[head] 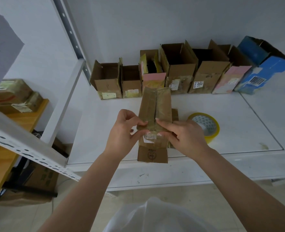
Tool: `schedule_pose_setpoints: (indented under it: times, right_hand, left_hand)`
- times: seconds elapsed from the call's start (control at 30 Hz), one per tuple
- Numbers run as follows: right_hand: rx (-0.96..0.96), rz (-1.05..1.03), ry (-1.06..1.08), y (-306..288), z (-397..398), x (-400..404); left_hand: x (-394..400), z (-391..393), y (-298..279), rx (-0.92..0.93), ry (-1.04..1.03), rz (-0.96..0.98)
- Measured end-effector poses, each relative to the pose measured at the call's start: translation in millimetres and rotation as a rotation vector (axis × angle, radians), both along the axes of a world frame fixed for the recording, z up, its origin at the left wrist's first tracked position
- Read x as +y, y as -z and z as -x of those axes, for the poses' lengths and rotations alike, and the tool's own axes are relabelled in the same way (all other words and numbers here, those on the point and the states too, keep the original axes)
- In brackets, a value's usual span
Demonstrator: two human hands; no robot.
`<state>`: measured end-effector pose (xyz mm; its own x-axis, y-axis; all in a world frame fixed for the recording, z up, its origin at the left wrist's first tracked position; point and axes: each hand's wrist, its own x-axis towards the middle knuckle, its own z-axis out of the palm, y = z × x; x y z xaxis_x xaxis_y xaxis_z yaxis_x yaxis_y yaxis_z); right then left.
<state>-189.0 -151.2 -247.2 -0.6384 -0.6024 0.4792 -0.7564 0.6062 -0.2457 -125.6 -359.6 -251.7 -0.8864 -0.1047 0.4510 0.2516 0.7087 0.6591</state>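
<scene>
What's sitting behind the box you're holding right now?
A row of open cartons along the wall. The box covers the lower front of the pink-fronted carton directly behind it; the table between them is hidden.

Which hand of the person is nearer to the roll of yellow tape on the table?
Right. The right hand grips the cardboard box directly beside the yellow tape roll. The left hand grips the box's far side, with the box between it and the roll.
</scene>
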Motion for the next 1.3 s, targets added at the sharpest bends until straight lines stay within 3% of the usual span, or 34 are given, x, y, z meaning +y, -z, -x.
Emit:
schedule_pose_setpoints:
  times: [0.1,0.23,0.4,0.73,0.93,1.0,1.1,1.23,1.3]
  right_hand:
    - [0.042,-0.071,0.086,-3,-2,3]
    - [0.038,-0.123,0.083,-1,-3,2]
    - [-0.139,-0.026,-0.066,7,-2,-1]
    - [-0.065,0.075,-0.080,15,3,-7]
    - [-0.265,0.099,-0.150,9,8,5]
    - [-0.257,0.105,-0.149,7,8,3]
    - [-0.407,0.122,-0.140,1,5,4]
    - [-0.511,0.344,0.006,-11,9,23]
    - [-0.525,0.405,0.067,-15,11,31]
  left_hand:
    - [2,-1,-5,0.071,-0.019,0.165]
    - [11,2,-11,0.124,0.146,0.193]
    - [12,-1,-6,0.032,0.256,0.043]
    - [17,9,2,0.024,0.155,-0.096]
    - [3,5,-6,-0.094,0.302,-0.065]
    - [5,5,-6,-0.092,0.273,-0.079]
    - [11,2,-8,-0.084,0.220,-0.080]
    - [8,3,-29,-0.145,0.202,0.044]
    - [20,6,-41,-0.107,0.092,0.067]
